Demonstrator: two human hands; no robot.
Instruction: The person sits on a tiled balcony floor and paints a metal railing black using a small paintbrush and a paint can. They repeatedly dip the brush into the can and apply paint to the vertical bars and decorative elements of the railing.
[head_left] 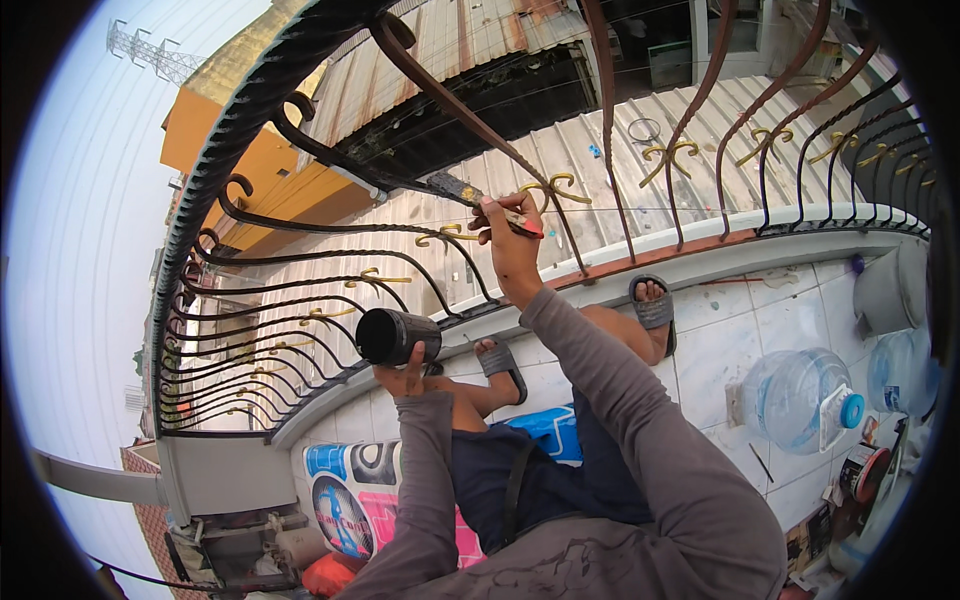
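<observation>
The paintbrush [478, 200] is in my right hand [508, 238], clenched around its red-tipped handle, and its dark bristles lie on a slanted bar of the wrought-iron railing [300, 230]. This railing is my landmark. My left hand [402, 378] holds a small black paint can [388, 336] below the brush, fingers closed around its bottom, the open mouth turned to the left, close to the lower scrolls of the railing.

As I judge it, the painting is about half done. The bars to the left of the brush look black and a little glossy, also the thick twisted top rail. The bars to the right of the brush are a dull reddish brown, like primer or rust, so they remain to be coated. The small curled ornaments [556, 186] on the bars are yellow-gold on both sides.

The bars are thin, round and bent in long S-curves. Behind the railing lies a corrugated metal roof [600, 160], grey and ribbed. On my side of the railing the floor is of white glossy tiles [720, 345], a bit stained, and my feet in grey sandals [652, 312] rest against the curb under it. Farther right of the railing lies a clear plastic water jug [800, 398] with a blue cap.
</observation>
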